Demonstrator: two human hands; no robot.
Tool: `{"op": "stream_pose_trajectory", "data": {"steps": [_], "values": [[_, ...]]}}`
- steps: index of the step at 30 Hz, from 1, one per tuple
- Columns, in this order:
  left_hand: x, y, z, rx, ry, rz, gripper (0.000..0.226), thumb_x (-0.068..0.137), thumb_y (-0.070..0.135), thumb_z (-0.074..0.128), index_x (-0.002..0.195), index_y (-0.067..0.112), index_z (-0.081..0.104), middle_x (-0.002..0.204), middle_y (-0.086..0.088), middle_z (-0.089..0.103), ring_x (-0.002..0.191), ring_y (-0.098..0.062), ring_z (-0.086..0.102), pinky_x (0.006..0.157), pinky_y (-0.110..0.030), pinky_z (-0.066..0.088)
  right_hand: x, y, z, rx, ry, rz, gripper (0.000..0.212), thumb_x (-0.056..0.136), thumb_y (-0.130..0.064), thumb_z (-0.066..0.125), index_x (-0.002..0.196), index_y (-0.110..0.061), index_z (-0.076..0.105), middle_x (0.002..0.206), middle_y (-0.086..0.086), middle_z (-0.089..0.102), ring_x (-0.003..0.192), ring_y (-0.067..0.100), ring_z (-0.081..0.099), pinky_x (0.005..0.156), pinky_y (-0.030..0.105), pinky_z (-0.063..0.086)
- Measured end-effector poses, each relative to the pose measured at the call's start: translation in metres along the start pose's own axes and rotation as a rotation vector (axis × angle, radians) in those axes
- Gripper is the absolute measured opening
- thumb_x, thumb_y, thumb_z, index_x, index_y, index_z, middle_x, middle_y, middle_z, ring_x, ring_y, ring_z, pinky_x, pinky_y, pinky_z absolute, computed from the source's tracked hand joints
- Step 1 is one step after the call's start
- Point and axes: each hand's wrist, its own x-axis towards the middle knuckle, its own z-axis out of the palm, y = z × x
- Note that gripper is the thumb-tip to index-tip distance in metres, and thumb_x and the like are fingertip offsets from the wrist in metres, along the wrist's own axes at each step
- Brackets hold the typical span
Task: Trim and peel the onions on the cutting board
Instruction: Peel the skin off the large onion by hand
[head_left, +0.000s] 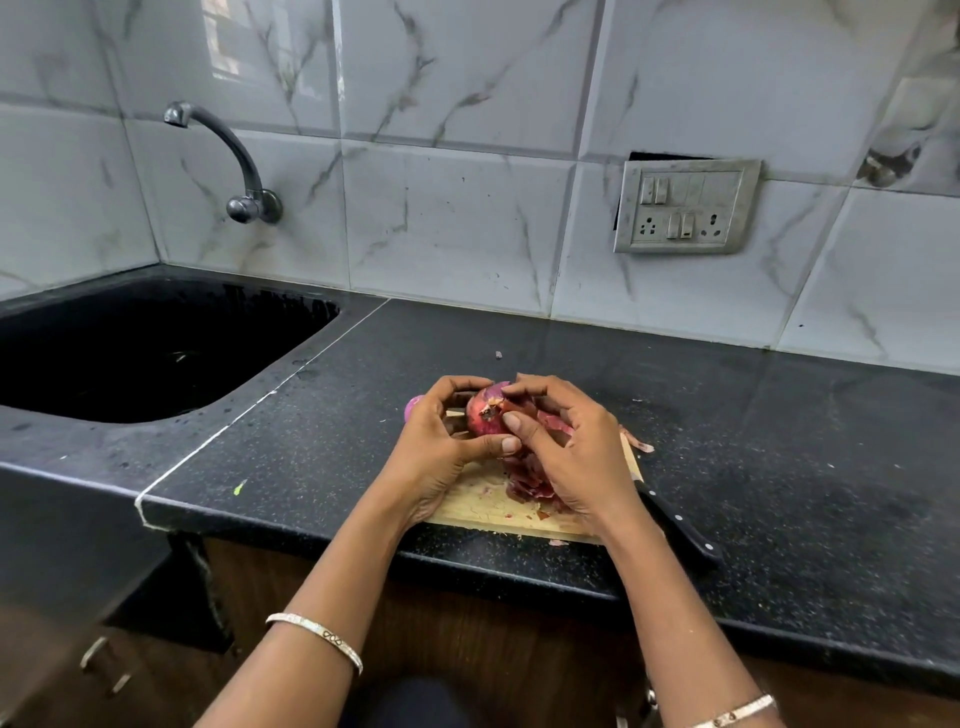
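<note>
The onion (485, 413) is held just above the far end of the board (480, 506), cupped between both hands. The left hand (449, 434) curls round its left side, thumb under it. The right hand (563, 447) has its fingers (519, 423) clamped on the skin at the top. Peels (530, 486) lie heaped on the board below. A knife (680, 525) rests on the table (779, 467), right of the board. Another onion (414, 407) peeks out behind the left hand.
</note>
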Motion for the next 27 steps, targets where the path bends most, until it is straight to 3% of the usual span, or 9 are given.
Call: {"op": "stream_pose_trajectory", "data": {"steps": [6,11,15,17,20,23,27], "values": [[0.0006,-0.0003,0.0010,0.020,-0.040,-0.006,0.075,0.056,-0.006,0.088,0.126,0.007,0.065,0.105,-0.010,0.076,0.099,-0.029,0.075,0.075,-0.036,0.064,-0.0052,0.0031,0.0031,0.004,0.024,-0.007,0.017,0.094,-0.016,0.072,0.103,-0.030,0.067,0.112,-0.021,0.070,0.109,0.004,0.066,0.093,0.039,0.057],[-0.0008,0.0014,0.0019,0.015,-0.072,-0.037,0.073,0.058,-0.006,0.087,0.126,0.010,0.067,0.107,-0.015,0.077,0.100,-0.035,0.075,0.075,-0.042,0.065,-0.0078,0.0008,0.0031,0.065,0.054,0.019,0.014,0.092,-0.017,0.075,0.097,-0.027,0.066,0.107,-0.018,0.073,0.107,0.000,0.068,0.094,0.038,0.058],[-0.0009,0.0018,0.0020,0.019,-0.080,-0.065,0.073,0.058,-0.005,0.088,0.126,0.014,0.069,0.113,-0.015,0.074,0.100,-0.038,0.074,0.075,-0.052,0.064,-0.0081,0.0036,0.0039,0.038,0.061,0.033,0.015,0.092,-0.021,0.074,0.091,-0.031,0.063,0.111,-0.019,0.072,0.119,0.000,0.063,0.100,0.043,0.055],[-0.0009,0.0022,0.0020,0.027,-0.084,-0.055,0.071,0.061,-0.001,0.088,0.127,0.015,0.069,0.116,-0.014,0.070,0.102,-0.035,0.074,0.076,-0.051,0.064,-0.0082,0.0037,0.0042,0.035,0.088,0.039,0.012,0.095,-0.020,0.072,0.094,-0.029,0.063,0.113,-0.016,0.072,0.118,-0.002,0.063,0.099,0.035,0.054],[-0.0011,0.0012,0.0018,0.023,-0.103,-0.053,0.067,0.068,0.009,0.087,0.132,0.015,0.067,0.115,-0.012,0.068,0.106,-0.034,0.073,0.079,-0.043,0.065,-0.0085,0.0016,0.0019,0.047,0.151,0.052,0.007,0.099,-0.014,0.064,0.104,-0.019,0.066,0.103,-0.013,0.072,0.101,-0.003,0.067,0.084,0.018,0.054],[0.0009,-0.0008,-0.0023,-0.025,-0.156,-0.107,0.066,0.076,0.009,0.087,0.137,0.018,0.064,0.127,-0.019,0.065,0.107,-0.037,0.072,0.077,-0.038,0.065,-0.0088,0.0018,0.0003,0.136,0.124,0.118,0.015,0.097,-0.017,0.066,0.111,-0.022,0.069,0.106,-0.009,0.073,0.104,0.003,0.068,0.089,0.025,0.056],[0.0030,-0.0046,-0.0057,-0.035,-0.200,-0.107,0.067,0.079,0.006,0.082,0.140,0.020,0.060,0.133,-0.021,0.061,0.111,-0.040,0.070,0.092,-0.050,0.060,-0.0089,0.0055,-0.0001,0.137,0.049,0.131,0.047,0.082,-0.048,0.074,0.127,-0.032,0.069,0.130,-0.010,0.063,0.123,0.008,0.061,0.104,0.034,0.052]]}}
